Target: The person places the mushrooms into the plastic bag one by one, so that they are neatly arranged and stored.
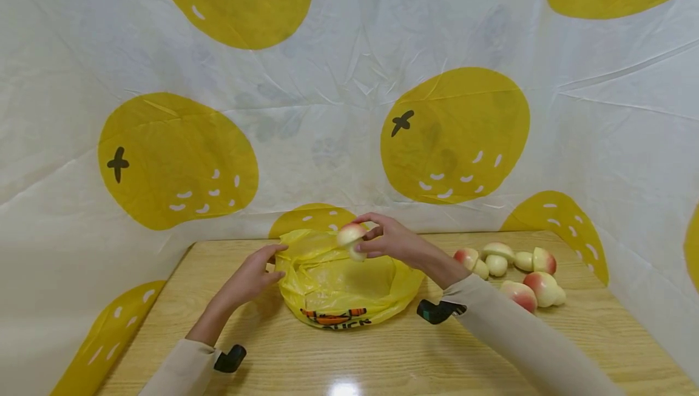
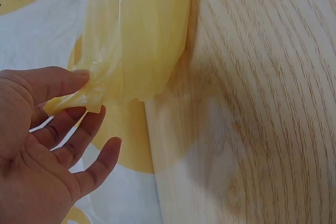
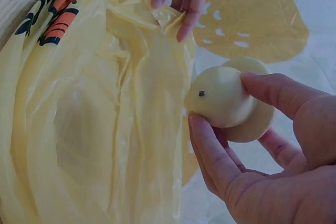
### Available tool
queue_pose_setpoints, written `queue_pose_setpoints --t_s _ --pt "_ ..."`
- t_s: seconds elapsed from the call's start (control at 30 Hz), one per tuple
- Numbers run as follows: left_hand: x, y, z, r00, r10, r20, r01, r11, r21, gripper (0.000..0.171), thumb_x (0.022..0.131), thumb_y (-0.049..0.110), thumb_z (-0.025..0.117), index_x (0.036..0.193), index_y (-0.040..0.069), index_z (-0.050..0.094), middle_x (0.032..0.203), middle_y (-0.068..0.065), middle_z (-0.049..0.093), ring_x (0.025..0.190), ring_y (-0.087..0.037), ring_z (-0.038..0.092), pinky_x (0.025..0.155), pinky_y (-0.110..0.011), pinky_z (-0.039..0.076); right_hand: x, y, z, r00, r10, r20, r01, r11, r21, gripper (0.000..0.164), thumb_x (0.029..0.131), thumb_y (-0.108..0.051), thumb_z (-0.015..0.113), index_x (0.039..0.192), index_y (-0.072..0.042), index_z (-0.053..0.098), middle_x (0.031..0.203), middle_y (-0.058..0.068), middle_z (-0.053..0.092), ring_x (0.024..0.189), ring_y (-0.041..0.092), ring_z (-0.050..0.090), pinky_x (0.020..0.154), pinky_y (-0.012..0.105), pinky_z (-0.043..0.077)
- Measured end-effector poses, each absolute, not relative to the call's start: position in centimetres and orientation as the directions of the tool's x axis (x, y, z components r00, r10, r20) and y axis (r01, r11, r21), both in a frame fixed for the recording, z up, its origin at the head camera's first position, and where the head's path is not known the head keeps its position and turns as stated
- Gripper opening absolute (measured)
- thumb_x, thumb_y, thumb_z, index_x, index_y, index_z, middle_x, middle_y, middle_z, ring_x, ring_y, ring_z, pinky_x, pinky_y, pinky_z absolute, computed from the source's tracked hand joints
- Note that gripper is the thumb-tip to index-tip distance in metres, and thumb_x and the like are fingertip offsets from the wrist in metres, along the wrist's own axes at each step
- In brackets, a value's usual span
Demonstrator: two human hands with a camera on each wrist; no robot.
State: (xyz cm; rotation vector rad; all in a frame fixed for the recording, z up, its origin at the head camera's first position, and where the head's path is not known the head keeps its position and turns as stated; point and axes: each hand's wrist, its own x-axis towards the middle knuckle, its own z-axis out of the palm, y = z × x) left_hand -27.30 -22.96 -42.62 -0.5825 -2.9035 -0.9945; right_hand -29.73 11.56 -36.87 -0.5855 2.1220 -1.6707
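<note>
A yellow plastic bag (image 1: pixel 349 287) lies on the table with its mouth spread and a dark and orange print at its front. At its left edge my left hand (image 2: pixel 47 140) pinches the rim between thumb and fingers. My right hand (image 1: pixel 395 241) holds a toy mushroom (image 1: pixel 351 237) over the bag's back rim. Its cap is cream with a red blush. From the right wrist view, thumb and fingertips grip its pale rounded stem (image 3: pixel 218 98), which has a small dark spot.
Several more toy mushrooms (image 1: pixel 497 256) lie grouped on the right of the wooden table (image 1: pixel 273 359). A white sheet with yellow fruit shapes (image 1: pixel 349 159) hangs behind and at both sides.
</note>
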Motion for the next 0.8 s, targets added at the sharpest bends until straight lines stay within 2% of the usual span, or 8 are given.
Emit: queue_pose_setpoints --t_s 0.4,0.57,0.8 --pt "-27.3 -23.0 -42.6 -0.929 0.343 0.141 0.358 0.727 0.586 0.059 0.094 0.005 0.072 0.147 0.0 0.049 0.143 -0.021 0.054 0.116 -0.036 0.058 0.091 -0.048 0.054 -30.8 8.9 -37.6 -0.848 -0.517 -0.121 -0.006 0.238 -0.971 0.059 0.093 -0.007 0.073 0.147 -0.009 0.049 0.12 0.023 0.062 0.098 0.027 0.07 0.088 0.044 0.059" --pt "-27.3 -23.0 -42.6 -0.928 0.343 0.143 0.358 0.722 0.592 0.058 0.094 0.004 0.071 0.147 -0.001 0.049 0.143 -0.021 0.054 0.115 -0.036 0.058 0.091 -0.048 0.054 -31.1 8.1 -38.2 -0.837 -0.526 -0.15 0.024 0.238 -0.971 0.059 0.092 -0.008 0.075 0.145 -0.008 0.049 0.118 0.021 0.064 0.094 0.025 0.071 0.091 0.049 0.057" --pt "-27.3 -22.9 -42.5 -0.926 0.348 0.145 0.364 0.723 0.588 0.057 0.094 0.004 0.071 0.146 -0.001 0.05 0.143 -0.022 0.054 0.115 -0.037 0.059 0.091 -0.048 0.054 -31.4 6.5 -39.0 -0.831 -0.525 -0.184 0.056 0.25 -0.966 0.058 0.091 -0.006 0.075 0.143 -0.006 0.048 0.112 0.02 0.067 0.087 0.024 0.072 0.089 0.049 0.058"
